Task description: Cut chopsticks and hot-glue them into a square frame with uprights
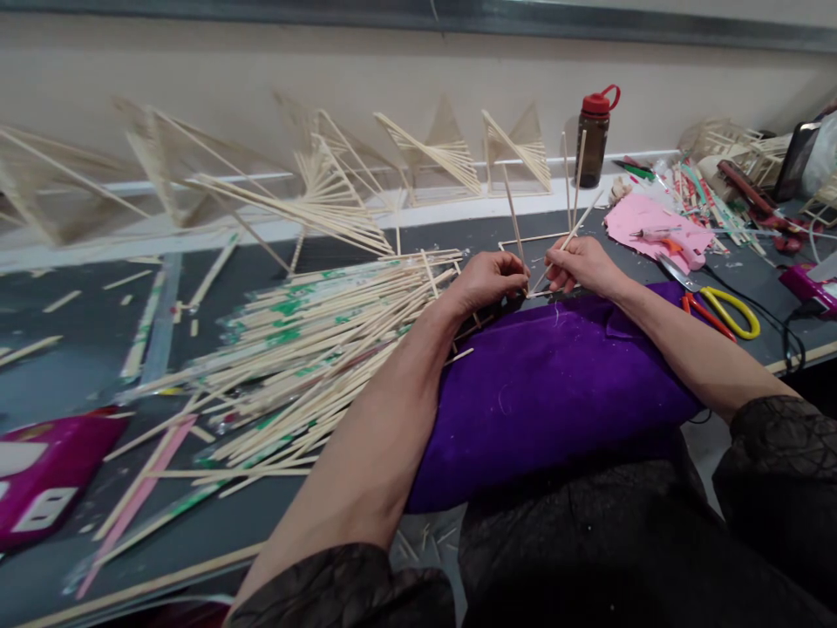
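A small frame of thin wooden sticks (537,238) stands on the dark table, with several sticks rising from it. My left hand (492,283) pinches the base of an upright stick (512,205) at the frame's near left corner. Between the fingers of my right hand (581,264) is a slanting stick (584,221), its lower end close to that same corner. Purple cloth (555,384) lies under my forearms, in front of the frame. Left of my left hand spreads a large pile of loose sticks (314,340).
Stick models (438,157) line the wall. A brown bottle (592,144) stands behind the frame. On the right are pink paper (644,222), yellow-handled scissors (729,312) and a glue gun (745,192). A magenta box (58,471) sits at the left edge.
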Motion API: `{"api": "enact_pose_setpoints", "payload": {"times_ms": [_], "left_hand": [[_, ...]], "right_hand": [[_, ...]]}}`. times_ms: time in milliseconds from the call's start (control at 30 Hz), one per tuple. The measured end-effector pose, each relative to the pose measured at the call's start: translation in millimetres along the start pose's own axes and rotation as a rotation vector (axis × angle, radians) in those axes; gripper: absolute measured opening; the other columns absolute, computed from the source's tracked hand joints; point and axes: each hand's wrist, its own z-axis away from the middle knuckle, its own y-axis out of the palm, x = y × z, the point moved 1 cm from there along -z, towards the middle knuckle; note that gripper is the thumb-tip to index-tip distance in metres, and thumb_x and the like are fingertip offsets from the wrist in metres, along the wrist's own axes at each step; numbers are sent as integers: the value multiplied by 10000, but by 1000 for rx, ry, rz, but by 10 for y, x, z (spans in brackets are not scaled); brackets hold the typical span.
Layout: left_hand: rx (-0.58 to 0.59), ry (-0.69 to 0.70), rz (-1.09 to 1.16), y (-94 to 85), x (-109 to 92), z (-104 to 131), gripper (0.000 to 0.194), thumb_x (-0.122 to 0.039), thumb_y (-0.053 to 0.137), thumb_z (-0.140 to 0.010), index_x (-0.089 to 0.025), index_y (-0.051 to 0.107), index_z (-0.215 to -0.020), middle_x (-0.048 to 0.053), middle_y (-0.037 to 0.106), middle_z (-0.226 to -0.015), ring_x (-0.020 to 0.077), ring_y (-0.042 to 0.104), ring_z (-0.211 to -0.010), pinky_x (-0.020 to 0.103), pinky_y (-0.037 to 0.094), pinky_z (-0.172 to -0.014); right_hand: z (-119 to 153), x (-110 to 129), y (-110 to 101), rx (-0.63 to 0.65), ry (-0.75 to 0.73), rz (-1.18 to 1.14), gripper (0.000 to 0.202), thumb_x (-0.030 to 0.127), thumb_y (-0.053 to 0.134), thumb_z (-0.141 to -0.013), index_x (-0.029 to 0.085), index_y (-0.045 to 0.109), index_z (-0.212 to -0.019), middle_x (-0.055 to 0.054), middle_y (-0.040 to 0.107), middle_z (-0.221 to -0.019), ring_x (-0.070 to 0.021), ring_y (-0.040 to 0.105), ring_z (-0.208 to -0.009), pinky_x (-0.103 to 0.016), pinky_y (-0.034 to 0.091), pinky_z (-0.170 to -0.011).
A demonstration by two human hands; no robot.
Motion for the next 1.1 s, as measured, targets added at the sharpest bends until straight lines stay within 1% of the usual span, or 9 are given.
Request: {"api": "enact_pose_setpoints", "payload": {"times_ms": [133, 300, 500, 667, 767, 900, 1000, 1100], "left_hand": [[-1, 3, -12, 3, -20, 16, 87, -157, 656, -693, -157, 666, -779, -13, 630, -567, 95, 548, -532, 225, 414, -547], [4, -29, -16, 6, -35, 23, 68, -162, 645, -703, -160, 667, -767, 5, 633, -565, 123, 585, -561, 259, 437, -582], [19, -11, 10, -1, 6, 0, 81, -178, 644, -685, -165, 656, -764, 6, 648, -592, 120, 592, -552, 265, 444, -593], [44, 6, 21, -9, 40, -20, 71, -184, 650, -697, -167, 650, -765, 5, 655, -592, 119, 602, -547, 256, 430, -577], [50, 21, 23, -10, 50, -30, 46, -174, 647, -710, -166, 641, -755, 2, 655, -586, 112, 602, -538, 248, 422, -569], [38, 27, 18, -5, 57, -37, 24, -167, 648, -721, -164, 628, -733, 1, 646, -570, 106, 592, -520, 238, 382, -530], [34, 29, 19, -1, 52, -35, 19, -158, 645, -719, -164, 627, -722, 3, 646, -568, 107, 591, -512, 239, 365, -512], [30, 30, 28, 1, 44, -32, 26, -149, 645, -713, -164, 627, -723, 1, 647, -566, 105, 590, -505, 236, 368, -508]], "right_hand": [[-5, -13, 16, 1, -18, -6, 189, 170, 535, -948, 161, 581, -765, -9, 666, -631, -88, 666, -510, -159, 484, -417], [-5, -12, 37, 20, -44, 23, 190, 167, 538, -948, 162, 589, -765, -7, 686, -645, -79, 667, -513, -147, 486, -430], [11, 46, 67, 10, -53, 77, 216, 132, 522, -940, 158, 574, -731, 0, 664, -631, -75, 656, -493, -149, 476, -418], [-22, 76, 88, 13, -76, 180, 207, 155, 527, -937, 143, 593, -741, -26, 688, -671, -73, 650, -507, -155, 491, -443], [-55, 94, 115, 18, -91, 247, 184, 182, 529, -943, 133, 619, -790, -40, 697, -690, -81, 647, -518, -171, 499, -457], [-89, 130, 169, 35, -108, 331, 150, 183, 523, -957, 132, 632, -866, -17, 673, -658, -84, 630, -506, -184, 484, -461], [-99, 154, 198, 44, -124, 396, 170, 179, 527, -965, 140, 614, -823, -4, 650, -620, -80, 615, -489, -184, 463, -465], [-91, 161, 202, 45, -129, 405, 176, 178, 533, -963, 147, 596, -802, 0, 640, -614, -85, 620, -493, -188, 465, -473]]}}
